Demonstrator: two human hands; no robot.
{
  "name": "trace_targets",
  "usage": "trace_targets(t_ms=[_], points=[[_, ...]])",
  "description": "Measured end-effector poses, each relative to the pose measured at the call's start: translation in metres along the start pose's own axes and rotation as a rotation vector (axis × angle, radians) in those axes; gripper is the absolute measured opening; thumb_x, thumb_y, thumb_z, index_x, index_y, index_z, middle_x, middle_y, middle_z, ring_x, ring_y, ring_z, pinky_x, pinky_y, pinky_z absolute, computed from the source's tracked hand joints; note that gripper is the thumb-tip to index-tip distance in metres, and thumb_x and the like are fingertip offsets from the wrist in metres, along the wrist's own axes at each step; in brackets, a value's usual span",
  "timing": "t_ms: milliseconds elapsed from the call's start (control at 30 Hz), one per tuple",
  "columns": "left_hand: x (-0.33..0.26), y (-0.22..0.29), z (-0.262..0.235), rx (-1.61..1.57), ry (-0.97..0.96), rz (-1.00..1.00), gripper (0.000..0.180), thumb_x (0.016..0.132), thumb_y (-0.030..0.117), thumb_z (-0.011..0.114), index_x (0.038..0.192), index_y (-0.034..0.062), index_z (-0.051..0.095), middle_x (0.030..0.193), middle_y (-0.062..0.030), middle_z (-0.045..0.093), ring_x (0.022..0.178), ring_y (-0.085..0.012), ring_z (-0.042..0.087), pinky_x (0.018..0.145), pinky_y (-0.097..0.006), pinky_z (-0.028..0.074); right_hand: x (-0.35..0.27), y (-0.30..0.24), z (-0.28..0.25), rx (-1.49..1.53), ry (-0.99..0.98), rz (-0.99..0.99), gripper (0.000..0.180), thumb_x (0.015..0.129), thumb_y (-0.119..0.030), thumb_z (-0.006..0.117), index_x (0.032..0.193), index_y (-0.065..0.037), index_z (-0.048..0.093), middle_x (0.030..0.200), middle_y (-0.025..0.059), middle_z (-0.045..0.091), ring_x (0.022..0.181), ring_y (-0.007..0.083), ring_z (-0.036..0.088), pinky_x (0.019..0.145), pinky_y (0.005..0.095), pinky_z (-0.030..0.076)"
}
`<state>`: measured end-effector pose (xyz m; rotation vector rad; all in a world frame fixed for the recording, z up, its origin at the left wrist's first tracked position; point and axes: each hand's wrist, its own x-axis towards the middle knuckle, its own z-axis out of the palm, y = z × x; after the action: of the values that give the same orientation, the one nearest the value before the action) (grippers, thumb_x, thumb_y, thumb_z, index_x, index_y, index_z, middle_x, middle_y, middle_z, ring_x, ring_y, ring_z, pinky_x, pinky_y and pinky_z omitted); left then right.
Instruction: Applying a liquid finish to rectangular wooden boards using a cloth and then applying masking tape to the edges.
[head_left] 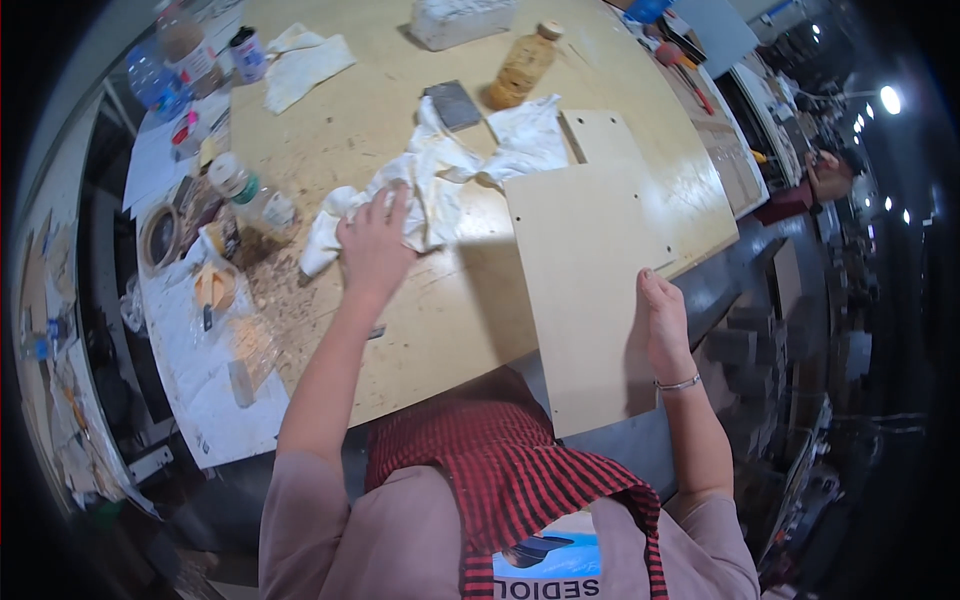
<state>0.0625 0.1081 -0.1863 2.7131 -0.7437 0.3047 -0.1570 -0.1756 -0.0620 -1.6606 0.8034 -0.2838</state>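
My left hand [376,250] is on a crumpled white rag [437,160], its fingers bent over the cloth. The rag lies spread across the table left of a pale wooden panel [580,290]. My right hand [664,315] grips the panel by its right edge, thumb on the upper face. That panel is tilted and juts past the table's near edge, with small dark holes near its corners. Beneath its far end, a second pale board [606,135] with holes lies on the table. A grey sanding block [452,105] sits beside the rag.
A bottle of amber liquid [525,65] stands beyond the rag. To the left are a clear bottle [250,195], a tape roll [161,236], an orange tool [213,287] and wood debris on the yellowish table [450,350]. Another person [826,180] is at far right.
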Motion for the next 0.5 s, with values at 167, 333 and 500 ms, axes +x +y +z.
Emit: trace_targets(t_ms=[167, 333, 500], points=[[0.028, 0.006, -0.028, -0.41, 0.151, -0.14, 0.047, 0.077, 0.007, 0.059, 0.121, 0.0201, 0.063, 0.11, -0.0044, 0.06, 0.094, -0.0254, 0.059, 0.083, -0.041, 0.047, 0.006, 0.014, -0.016, 0.074, 0.057, 0.021, 0.039, 0.097, -0.027, 0.056, 0.064, -0.012, 0.04, 0.07, -0.0104, 0.033, 0.068, 0.0044, 0.027, 0.061, 0.0237, 0.028], [0.004, 0.115, -0.058, -0.625, 0.34, 0.508, 0.04, 0.077, 0.006, 0.058, 0.112, 0.0215, 0.068, 0.092, -0.0013, 0.064, 0.077, -0.0226, 0.06, 0.066, -0.038, 0.053, 0.014, 0.026, -0.022, 0.157, 0.046, 0.101, 0.04, 0.097, -0.029, 0.056, 0.064, -0.011, 0.043, 0.069, -0.0099, 0.035, 0.068, 0.0043, 0.028, 0.061, 0.0241, 0.029], [0.077, 0.101, -0.043, -0.654, 0.351, 0.349, 0.04, 0.075, -0.003, 0.05, 0.102, 0.0145, 0.073, 0.112, -0.0091, 0.066, 0.095, -0.0277, 0.06, 0.085, -0.038, 0.049, 0.006, 0.017, -0.023, 0.129, 0.035, 0.111, 0.041, 0.097, -0.03, 0.055, 0.063, -0.011, 0.042, 0.07, -0.0093, 0.036, 0.067, 0.0047, 0.03, 0.062, 0.0236, 0.03]])
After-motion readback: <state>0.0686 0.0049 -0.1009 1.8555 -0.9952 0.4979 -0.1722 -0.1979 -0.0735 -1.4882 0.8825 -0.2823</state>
